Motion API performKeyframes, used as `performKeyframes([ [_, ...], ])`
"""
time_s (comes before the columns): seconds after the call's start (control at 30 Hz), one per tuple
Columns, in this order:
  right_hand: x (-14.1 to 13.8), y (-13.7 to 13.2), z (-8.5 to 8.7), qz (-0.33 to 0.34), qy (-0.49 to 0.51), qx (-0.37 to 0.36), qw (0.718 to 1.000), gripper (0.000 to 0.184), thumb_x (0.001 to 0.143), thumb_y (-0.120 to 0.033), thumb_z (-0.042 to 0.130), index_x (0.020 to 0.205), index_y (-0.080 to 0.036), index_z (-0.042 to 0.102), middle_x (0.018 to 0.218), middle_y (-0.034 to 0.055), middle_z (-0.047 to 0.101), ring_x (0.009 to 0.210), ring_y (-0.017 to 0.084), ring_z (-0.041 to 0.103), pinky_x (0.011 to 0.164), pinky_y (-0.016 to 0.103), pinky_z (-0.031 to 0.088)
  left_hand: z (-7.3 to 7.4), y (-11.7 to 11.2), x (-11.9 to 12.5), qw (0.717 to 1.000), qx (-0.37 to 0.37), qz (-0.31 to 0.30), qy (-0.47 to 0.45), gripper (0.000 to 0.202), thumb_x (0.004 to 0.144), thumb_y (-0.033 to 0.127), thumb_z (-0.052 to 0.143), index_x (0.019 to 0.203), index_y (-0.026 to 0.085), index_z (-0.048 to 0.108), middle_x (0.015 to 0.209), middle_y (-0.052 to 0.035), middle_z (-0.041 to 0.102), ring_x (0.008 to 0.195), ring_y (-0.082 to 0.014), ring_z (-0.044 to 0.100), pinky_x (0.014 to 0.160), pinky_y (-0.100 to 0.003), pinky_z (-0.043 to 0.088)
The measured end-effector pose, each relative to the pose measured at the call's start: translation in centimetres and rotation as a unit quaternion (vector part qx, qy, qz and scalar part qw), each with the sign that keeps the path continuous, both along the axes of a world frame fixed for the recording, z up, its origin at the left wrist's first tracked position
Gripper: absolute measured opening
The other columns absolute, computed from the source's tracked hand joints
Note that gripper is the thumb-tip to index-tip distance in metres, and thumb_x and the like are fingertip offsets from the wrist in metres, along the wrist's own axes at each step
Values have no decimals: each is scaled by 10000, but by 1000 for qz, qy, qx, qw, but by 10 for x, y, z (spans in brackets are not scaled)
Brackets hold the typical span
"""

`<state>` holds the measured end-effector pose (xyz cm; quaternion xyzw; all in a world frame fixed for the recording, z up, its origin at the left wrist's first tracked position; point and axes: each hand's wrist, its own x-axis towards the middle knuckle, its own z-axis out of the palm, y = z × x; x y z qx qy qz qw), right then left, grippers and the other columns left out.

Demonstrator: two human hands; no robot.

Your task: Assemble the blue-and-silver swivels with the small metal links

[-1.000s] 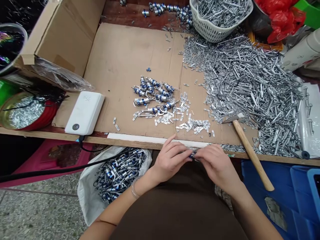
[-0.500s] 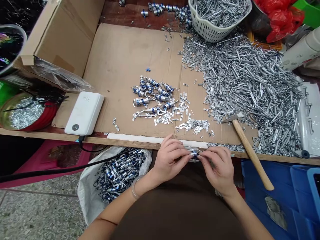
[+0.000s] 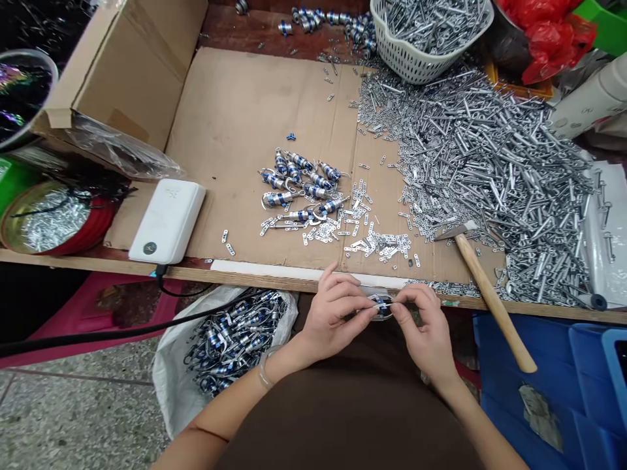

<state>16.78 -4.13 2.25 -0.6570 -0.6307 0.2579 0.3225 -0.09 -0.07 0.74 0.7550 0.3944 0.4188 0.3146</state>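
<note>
At cardboard-covered bench point(image 3: 249, 29), hands point(image 3: 333, 313), speckled floor point(image 3: 98, 408)

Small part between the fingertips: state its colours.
The small part is silvery and blue; the head view shows it best.

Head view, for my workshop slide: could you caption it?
Both hands pinch a blue-and-silver piece by the bench edge, hammer nearby.
</note>
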Motion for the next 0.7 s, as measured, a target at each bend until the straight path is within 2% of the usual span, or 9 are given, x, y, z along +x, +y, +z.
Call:
performKeyframes([
  [0.03,2,0,2,18,-5,0,1000,31,839,-250,492,843,-222,504,881,29,531,892,176,487,773,332,379,0,0,-1,1000,11,3,12,25,759,193,634,743,210,623,667,30,632,842,-149,555,1024,-470,289],
  [0.13,6,1,7,101,-53,31,993,241,823,-231,517,1063,-225,495,1042,69,527,1002,202,459,843,356,379,0,-1,-2,999,21,11,45,35,761,183,621,741,211,617,682,31,639,856,-149,555,1030,-469,282],
  [0.17,6,1,8,128,-71,39,989,256,821,-212,521,1076,-226,501,1027,64,541,986,201,463,840,355,375,0,-2,-2,998,20,9,53,36,762,183,619,738,210,615,681,30,638,860,-150,555,1031,-471,280],
  [0.23,6,1,7,154,-85,39,984,170,830,-173,504,989,-219,545,916,40,574,899,181,479,798,338,375,-2,-3,-2,998,19,-3,67,35,766,189,618,737,207,613,675,29,631,868,-153,556,1036,-481,268],
  [0.33,5,1,0,136,-59,-8,989,93,848,-169,476,853,-196,564,815,20,589,810,155,487,747,317,373,-10,-6,-3,995,37,-22,85,15,788,222,613,791,208,616,703,30,644,863,-146,566,1049,-482,245],
  [0.43,4,3,-11,123,-27,-96,987,94,842,-204,501,790,-204,579,783,-6,609,782,144,505,724,302,370,-26,-10,-5,987,113,-26,110,89,812,234,595,898,215,612,761,37,671,868,-140,573,1074,-474,204],
  [0.5,3,5,-16,110,-27,-130,985,103,835,-212,513,770,-210,593,784,-16,621,784,145,514,729,304,361,-36,-12,-6,975,169,-27,142,157,814,289,596,951,214,608,818,29,682,913,-159,564,1088,-489,157],
  [0.6,3,10,-21,76,-54,-130,987,113,833,-237,517,782,-219,617,805,-11,635,804,158,517,757,325,342,-45,-11,-7,954,213,-28,210,274,801,372,601,1020,207,596,936,-1,676,992,-192,541,1095,-527,72],
  [0.7,8,19,-19,70,-96,-128,985,92,808,-284,554,773,-233,622,790,-10,629,808,179,506,748,339,325,-44,-7,-5,941,223,-31,252,241,819,298,592,1042,208,588,955,1,669,1017,-190,531,1093,-539,15],
])
